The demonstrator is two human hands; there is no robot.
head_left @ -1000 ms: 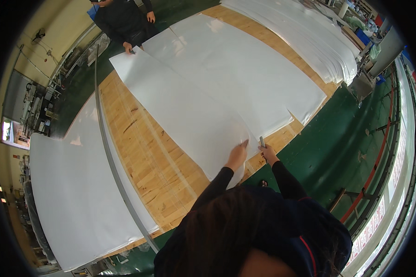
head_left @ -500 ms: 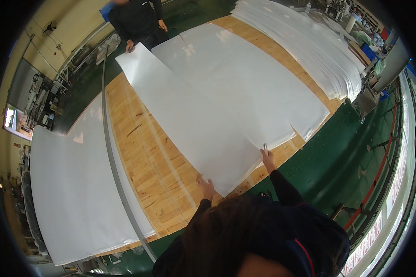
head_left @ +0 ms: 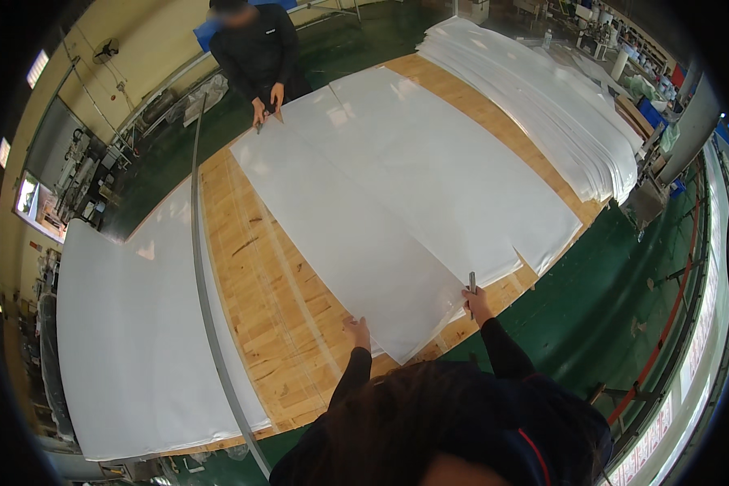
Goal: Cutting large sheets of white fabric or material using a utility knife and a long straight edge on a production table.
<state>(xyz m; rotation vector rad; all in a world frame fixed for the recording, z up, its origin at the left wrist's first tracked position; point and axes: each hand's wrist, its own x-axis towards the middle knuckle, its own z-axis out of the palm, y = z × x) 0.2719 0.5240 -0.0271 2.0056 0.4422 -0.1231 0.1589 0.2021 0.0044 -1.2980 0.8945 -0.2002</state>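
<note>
A long white sheet (head_left: 364,275) lies over other white sheets (head_left: 478,178) on the wooden table, its near end towards me. My left hand (head_left: 357,331) is at the near left edge of the top sheet, fingers bent and closed on its rim. My right hand (head_left: 478,304), at the sheet's near right corner, is wrapped round a slim silver tool (head_left: 472,282) that points upward; its exact kind is too small to tell. Across the table, a person in black (head_left: 255,53) has both hands at the far left corner, with a small tool in one.
Bare wood of the table (head_left: 259,275) shows left of the sheets. A long metal bar (head_left: 206,300) runs along another white sheet (head_left: 130,340) at the left. A thick stack of white sheets (head_left: 535,105) stands at the far right. Green floor (head_left: 591,283) lies to the right.
The far end of the top sheet, earlier lifted by the other person, now lies down at the corner. That person's hands have come together there. My hands stay near the same sheet corners.
</note>
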